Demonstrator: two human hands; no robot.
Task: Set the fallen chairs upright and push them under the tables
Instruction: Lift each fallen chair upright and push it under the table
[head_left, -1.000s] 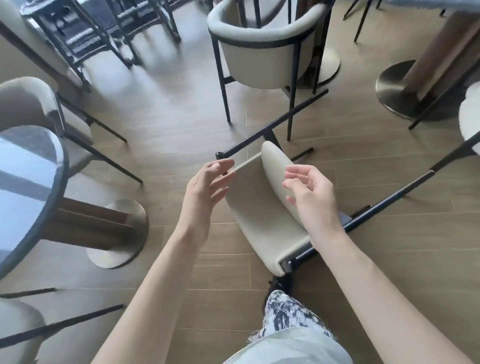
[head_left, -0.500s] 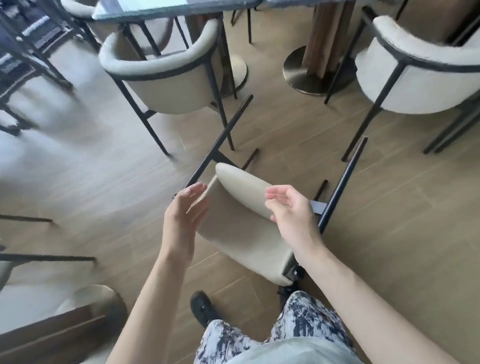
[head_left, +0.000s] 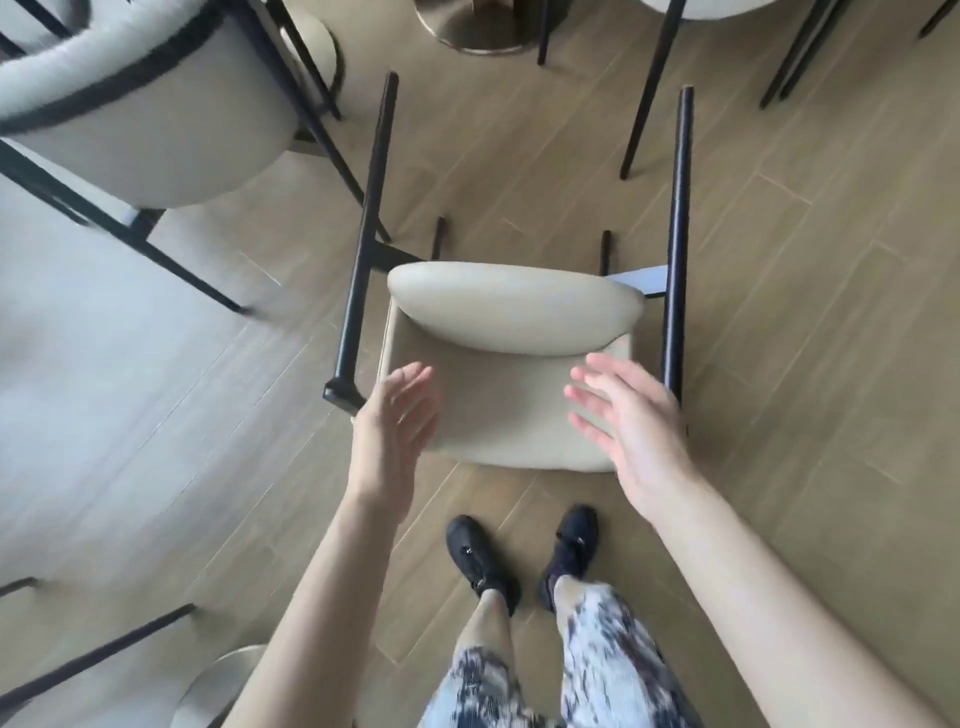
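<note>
A fallen beige chair (head_left: 511, 312) with black metal legs lies on its back on the wooden floor right in front of me, its long legs pointing away. My left hand (head_left: 397, 415) hovers with spread fingers over the left edge of its backrest. My right hand (head_left: 631, 415) hovers with spread fingers over the right edge, next to the black right leg (head_left: 678, 234). Neither hand grips the chair. A round metal table base (head_left: 478, 31) shows at the top edge.
An upright beige chair (head_left: 140, 119) stands at the top left, close to the fallen chair's left leg. Legs of another chair (head_left: 649, 88) stand at the top right. My black shoes (head_left: 519, 556) are just behind the fallen chair. Another table base (head_left: 218, 691) sits bottom left.
My view has turned so the fallen chair lies square in front of me. Both hands have opened wider and moved down toward the two sides of its backrest.
</note>
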